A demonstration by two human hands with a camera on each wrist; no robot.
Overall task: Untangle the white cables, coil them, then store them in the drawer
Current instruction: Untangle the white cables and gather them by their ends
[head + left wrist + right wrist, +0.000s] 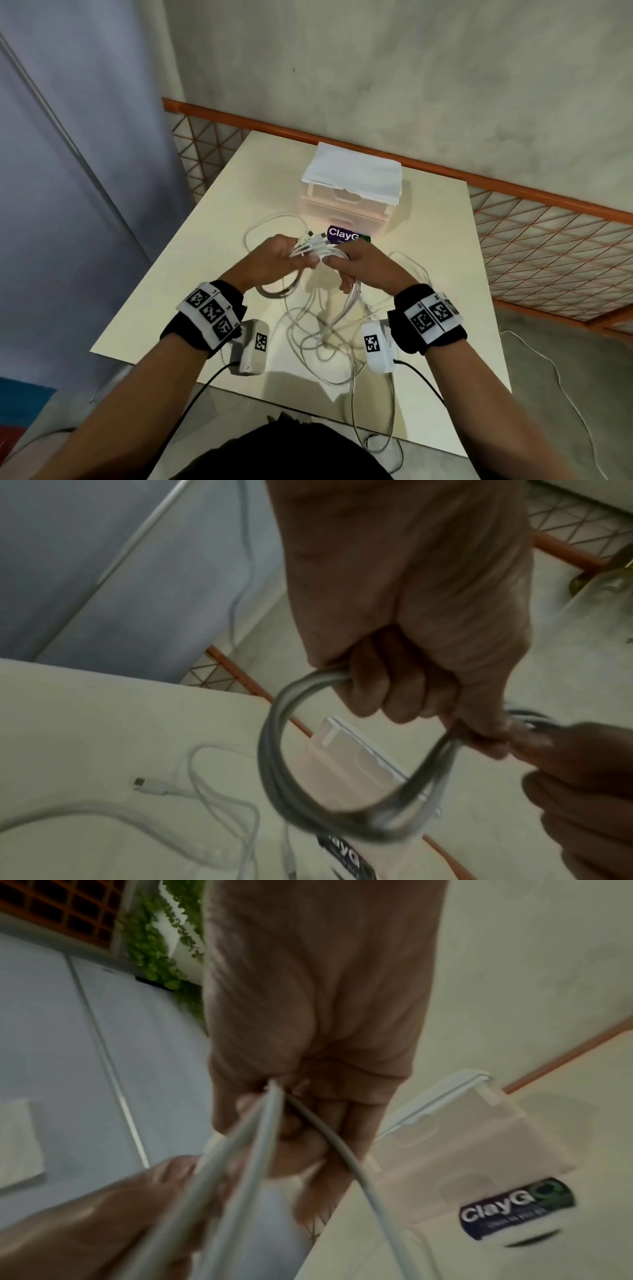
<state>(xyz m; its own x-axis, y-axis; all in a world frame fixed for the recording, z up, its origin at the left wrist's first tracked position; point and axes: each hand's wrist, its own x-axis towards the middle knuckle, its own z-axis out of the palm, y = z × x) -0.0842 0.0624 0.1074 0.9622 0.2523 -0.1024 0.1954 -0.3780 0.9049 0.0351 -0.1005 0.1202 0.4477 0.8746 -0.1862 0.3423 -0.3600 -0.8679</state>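
Note:
Both hands hold a bundle of white cables point(317, 251) above the table. My left hand point(274, 260) grips a coiled loop point(274, 750) of them, with several plug ends sticking out past its fingers. My right hand point(359, 265) grips the strands point(270, 1123) next to it, and they run down out of its fist. The remaining cable lies in a loose tangle point(325, 335) on the table point(219, 212) below the hands, and some trails off the near edge. The small translucent drawer unit point(346, 209) stands behind the hands with its drawers pushed in.
A folded white cloth point(352, 171) lies on top of the drawer unit. A purple ClayGo label point(342, 234) is on its lower front. An orange mesh railing point(513, 226) runs behind and to the right of the table. One more white cable point(565, 394) lies on the floor at right.

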